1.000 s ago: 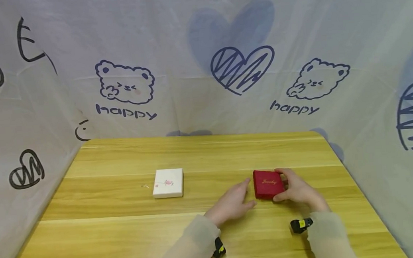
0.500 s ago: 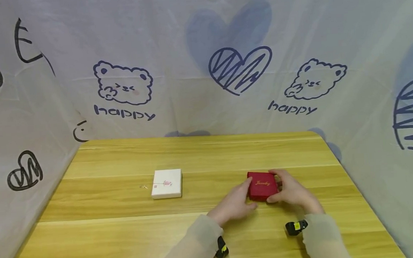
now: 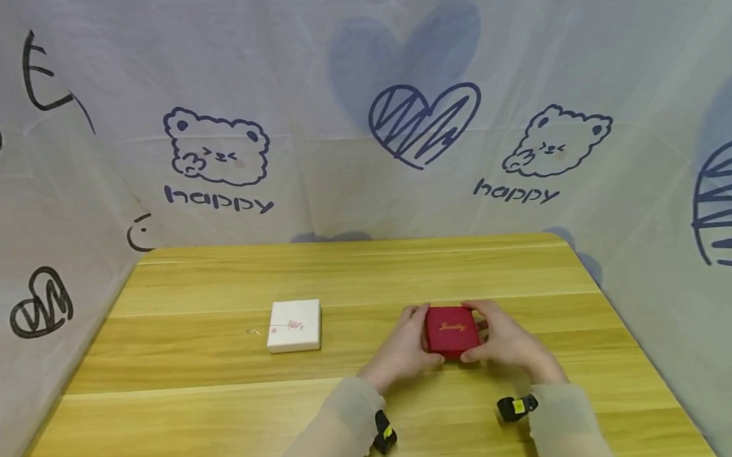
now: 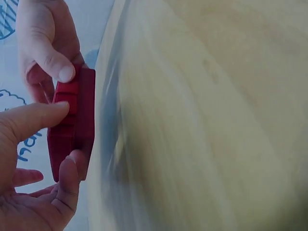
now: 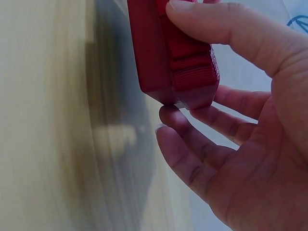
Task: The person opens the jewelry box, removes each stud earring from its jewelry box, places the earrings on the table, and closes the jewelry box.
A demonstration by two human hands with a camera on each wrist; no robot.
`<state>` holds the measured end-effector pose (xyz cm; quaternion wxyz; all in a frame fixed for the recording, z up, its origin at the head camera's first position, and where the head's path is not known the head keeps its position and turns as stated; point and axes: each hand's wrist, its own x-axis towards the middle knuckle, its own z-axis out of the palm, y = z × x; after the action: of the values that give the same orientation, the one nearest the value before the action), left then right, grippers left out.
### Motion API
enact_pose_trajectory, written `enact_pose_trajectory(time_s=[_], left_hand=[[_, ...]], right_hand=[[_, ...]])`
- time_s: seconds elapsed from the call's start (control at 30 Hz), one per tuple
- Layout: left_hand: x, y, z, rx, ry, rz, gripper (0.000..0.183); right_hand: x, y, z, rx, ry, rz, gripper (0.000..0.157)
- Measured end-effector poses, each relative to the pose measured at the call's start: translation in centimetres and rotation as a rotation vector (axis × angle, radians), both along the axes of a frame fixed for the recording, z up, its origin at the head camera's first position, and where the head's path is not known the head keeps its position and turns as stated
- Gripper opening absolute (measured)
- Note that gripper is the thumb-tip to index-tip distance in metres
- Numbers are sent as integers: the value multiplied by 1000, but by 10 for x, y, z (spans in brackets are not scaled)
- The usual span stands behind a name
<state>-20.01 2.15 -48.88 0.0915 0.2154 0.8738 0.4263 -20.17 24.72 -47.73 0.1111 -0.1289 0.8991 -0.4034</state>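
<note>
A small red jewelry box (image 3: 452,329) with gold lettering on its lid sits between both hands in the head view. From its left side my left hand (image 3: 403,350) grips it; my right hand (image 3: 510,339) grips the opposite side. In the left wrist view, both thumbs press the near face of the red box (image 4: 85,115), beside a raised band. Fingers of the right hand (image 5: 264,149) curl round the box's end and far side in the right wrist view. The lid is on. Whether the box touches the table or hangs just above it, I cannot tell.
A white square box (image 3: 294,325) with a pink flower print lies left of the hands on the wooden table (image 3: 182,425). Beside it is a tiny shiny item (image 3: 254,331), too small to make out. A printed curtain (image 3: 325,189) stands behind the table.
The red box has moved left with the right hand on it. My left hand, apart from the box at first, has come to its left side and now grips it too.
</note>
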Motion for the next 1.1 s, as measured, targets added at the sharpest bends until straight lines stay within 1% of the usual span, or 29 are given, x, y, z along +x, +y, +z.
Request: enact_pose_trajectory(time_s=[0.1,0.23,0.5,0.57,0.77,0.97,1.1], left_hand=[[-3,-6,0,-23,26,-10,98],[-6,-15,2,-34,36,-33,99],[-8,-44,5,18,-8,-54,96],[-9,-52,5,27,-8,-56,95],[-7,-75,5,44,-1,-62,92],[-4,-96,5,23,6,-47,91],[1,-105,4,-4,20,-28,92]], right_hand=[[1,-6,3,-4,11,17,95],[3,-15,5,-11,23,34,94],[3,-38,7,7,46,61,92],[3,-45,8,4,51,68,92],[2,-67,8,5,71,91,93],[2,-87,5,25,102,117,93],[3,-99,3,50,126,136,91]])
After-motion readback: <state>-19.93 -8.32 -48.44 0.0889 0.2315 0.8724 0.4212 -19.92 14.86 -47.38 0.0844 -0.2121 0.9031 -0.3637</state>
